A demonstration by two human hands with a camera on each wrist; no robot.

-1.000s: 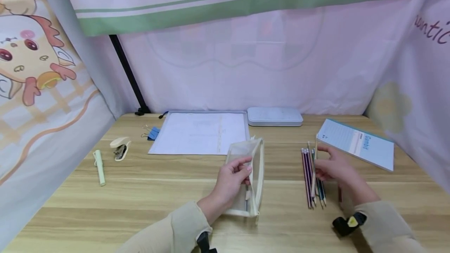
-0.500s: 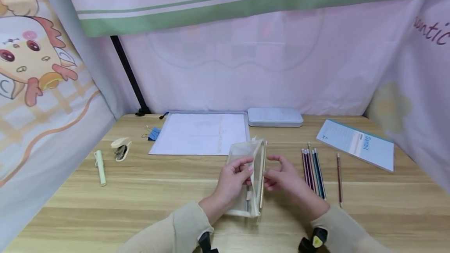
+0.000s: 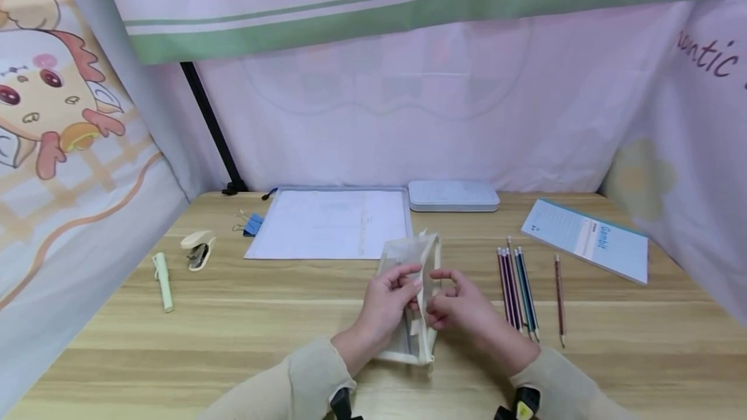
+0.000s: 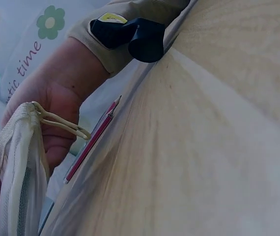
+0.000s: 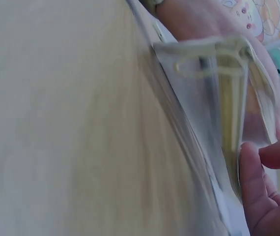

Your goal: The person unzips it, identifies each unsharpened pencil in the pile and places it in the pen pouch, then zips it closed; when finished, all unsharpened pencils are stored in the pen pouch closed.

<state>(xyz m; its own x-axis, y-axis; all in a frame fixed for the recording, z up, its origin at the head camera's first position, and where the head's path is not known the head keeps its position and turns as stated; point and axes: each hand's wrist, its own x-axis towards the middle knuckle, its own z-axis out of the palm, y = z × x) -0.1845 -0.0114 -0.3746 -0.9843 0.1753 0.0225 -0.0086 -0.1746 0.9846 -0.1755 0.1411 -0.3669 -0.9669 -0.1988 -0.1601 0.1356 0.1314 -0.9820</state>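
Gripping mesh pouch (image 3: 410, 297), both hands — left hand (image 3: 386, 300), right hand (image 3: 461, 308); drawstring loop (image 4: 61, 123) only in wrist views.

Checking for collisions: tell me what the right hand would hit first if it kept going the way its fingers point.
The right hand points left at the translucent mesh zip pouch, which it seems to touch already; behind that, the left hand.

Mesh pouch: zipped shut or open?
Open. The pouch gapes along its top edge, the left hand and right hand gripping either side of the mouth.
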